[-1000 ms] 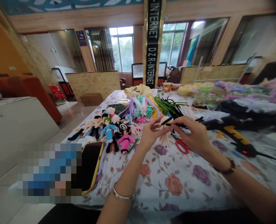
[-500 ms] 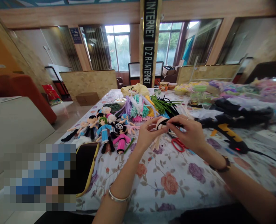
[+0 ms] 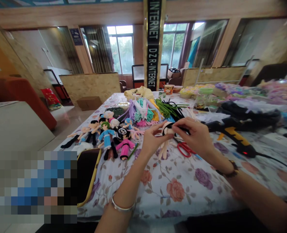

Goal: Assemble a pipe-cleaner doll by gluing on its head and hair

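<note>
Between my hands is a small cream-coloured doll (image 3: 164,149) with a black strip round its head, its pale limbs hanging down. My left hand (image 3: 151,139) grips the doll by the head, fingers curled round its left side. My right hand (image 3: 192,132) pinches a black pipe cleaner (image 3: 185,130) against the head; its far end shows past the fingers. Red-handled scissors (image 3: 185,149) lie on the table just below my right hand. Left of my hands lie several finished-looking dolls, among them one in pink (image 3: 124,145) and one in blue (image 3: 106,137).
A glue gun (image 3: 235,137) with a lit red light lies at the right, its cord running right. Bundled coloured pipe cleaners (image 3: 145,111) sit behind the hands. A yellow-edged phone (image 3: 88,176) lies front left on the floral tablecloth (image 3: 155,194). Black plastic (image 3: 252,115) lies at the far right.
The black strip now lies closer over the doll's head, and the doll's limbs show more clearly. Both hands stay almost in place; the view has shifted slightly.
</note>
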`<act>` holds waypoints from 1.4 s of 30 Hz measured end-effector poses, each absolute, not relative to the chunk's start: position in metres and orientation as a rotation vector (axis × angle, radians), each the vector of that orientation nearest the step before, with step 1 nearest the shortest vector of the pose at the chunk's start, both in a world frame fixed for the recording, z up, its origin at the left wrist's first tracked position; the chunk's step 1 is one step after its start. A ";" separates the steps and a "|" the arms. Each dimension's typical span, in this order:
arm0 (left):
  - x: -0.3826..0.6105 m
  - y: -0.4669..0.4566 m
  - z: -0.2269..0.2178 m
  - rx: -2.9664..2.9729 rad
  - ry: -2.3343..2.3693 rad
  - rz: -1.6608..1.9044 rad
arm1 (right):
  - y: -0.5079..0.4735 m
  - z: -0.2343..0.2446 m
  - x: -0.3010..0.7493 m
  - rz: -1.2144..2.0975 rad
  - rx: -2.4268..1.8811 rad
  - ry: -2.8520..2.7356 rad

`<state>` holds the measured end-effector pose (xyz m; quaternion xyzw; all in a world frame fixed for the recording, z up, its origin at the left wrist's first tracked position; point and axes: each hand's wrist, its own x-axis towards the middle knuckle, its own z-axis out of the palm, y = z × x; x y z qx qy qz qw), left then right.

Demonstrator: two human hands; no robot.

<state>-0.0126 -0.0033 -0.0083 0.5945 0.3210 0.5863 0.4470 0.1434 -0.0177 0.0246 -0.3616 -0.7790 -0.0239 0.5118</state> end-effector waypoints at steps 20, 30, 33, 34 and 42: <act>-0.006 -0.010 -0.005 1.420 0.677 1.478 | -0.018 0.030 0.149 0.009 -0.819 -1.904; -0.008 -0.006 -0.006 1.160 0.592 1.427 | -0.017 0.030 0.150 0.085 -0.823 -1.892; -0.010 -0.006 -0.003 1.091 0.568 1.452 | -0.016 0.034 0.154 -0.024 -0.820 -1.885; -0.011 -0.006 -0.002 1.080 0.554 1.453 | -0.016 0.035 0.155 -0.065 -0.812 -1.882; -0.012 -0.009 -0.002 1.150 0.452 1.441 | -0.022 0.035 0.153 -0.250 -0.764 -1.827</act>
